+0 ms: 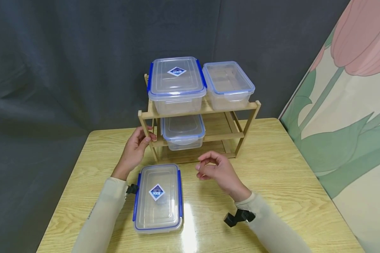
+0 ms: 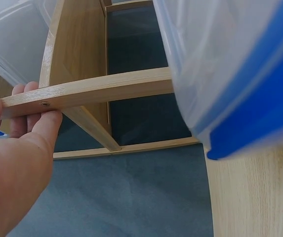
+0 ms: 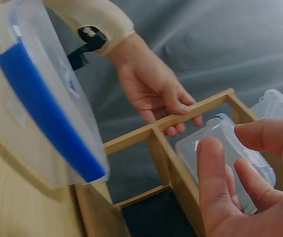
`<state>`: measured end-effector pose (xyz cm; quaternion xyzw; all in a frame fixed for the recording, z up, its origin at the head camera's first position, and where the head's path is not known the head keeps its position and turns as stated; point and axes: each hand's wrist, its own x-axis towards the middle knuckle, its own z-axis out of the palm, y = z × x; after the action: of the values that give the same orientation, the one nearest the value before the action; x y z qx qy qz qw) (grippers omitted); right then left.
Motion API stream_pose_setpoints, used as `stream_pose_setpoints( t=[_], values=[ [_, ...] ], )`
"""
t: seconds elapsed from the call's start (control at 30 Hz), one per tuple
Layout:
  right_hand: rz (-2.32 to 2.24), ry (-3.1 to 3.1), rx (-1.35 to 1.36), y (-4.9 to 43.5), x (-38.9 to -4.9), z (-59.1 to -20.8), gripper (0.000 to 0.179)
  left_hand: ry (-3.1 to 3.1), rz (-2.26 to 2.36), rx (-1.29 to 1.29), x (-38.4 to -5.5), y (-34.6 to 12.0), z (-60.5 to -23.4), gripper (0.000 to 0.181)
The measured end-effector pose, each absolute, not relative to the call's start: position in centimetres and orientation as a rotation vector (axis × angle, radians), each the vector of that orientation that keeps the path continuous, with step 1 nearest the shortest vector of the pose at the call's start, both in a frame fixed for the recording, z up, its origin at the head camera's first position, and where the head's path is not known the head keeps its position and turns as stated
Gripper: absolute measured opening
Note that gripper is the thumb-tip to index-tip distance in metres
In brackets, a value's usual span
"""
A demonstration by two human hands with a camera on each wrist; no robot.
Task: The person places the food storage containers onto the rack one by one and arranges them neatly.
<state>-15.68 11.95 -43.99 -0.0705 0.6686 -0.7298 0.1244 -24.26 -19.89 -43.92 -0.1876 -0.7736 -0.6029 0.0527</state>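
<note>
My left hand [image 1: 133,150] grips the left front post of a wooden shelf rack [image 1: 224,136], thumb on one side and fingers on the other. In the left wrist view, the fingers wrap round the post [image 2: 97,89]. My right hand [image 1: 220,172] hovers before the rack's right half, fingers loosely bent, with nothing between them. A small lidded food container [image 1: 183,128] sits on the middle shelf, at the left. Below my left hand, a larger food container [image 1: 158,211] with blue side clips lies flat on the table.
On the rack's top shelf stand a large blue-clipped container [image 1: 177,82] and a smaller one [image 1: 229,82] to its right. A dark curtain [image 1: 82,52] hangs behind the wooden table [image 1: 272,168]. A tulip-patterned cloth [image 1: 351,140] borders the right side.
</note>
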Motion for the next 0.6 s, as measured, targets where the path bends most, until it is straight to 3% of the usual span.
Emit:
stream_pose_setpoints(
  t=[0.6],
  values=[
    [-1.98,1.86,-0.288,10.7,-13.6,-48.0,0.033,-2.345,-1.854,-0.567,-24.3,-19.8,-44.0,0.034]
  ],
)
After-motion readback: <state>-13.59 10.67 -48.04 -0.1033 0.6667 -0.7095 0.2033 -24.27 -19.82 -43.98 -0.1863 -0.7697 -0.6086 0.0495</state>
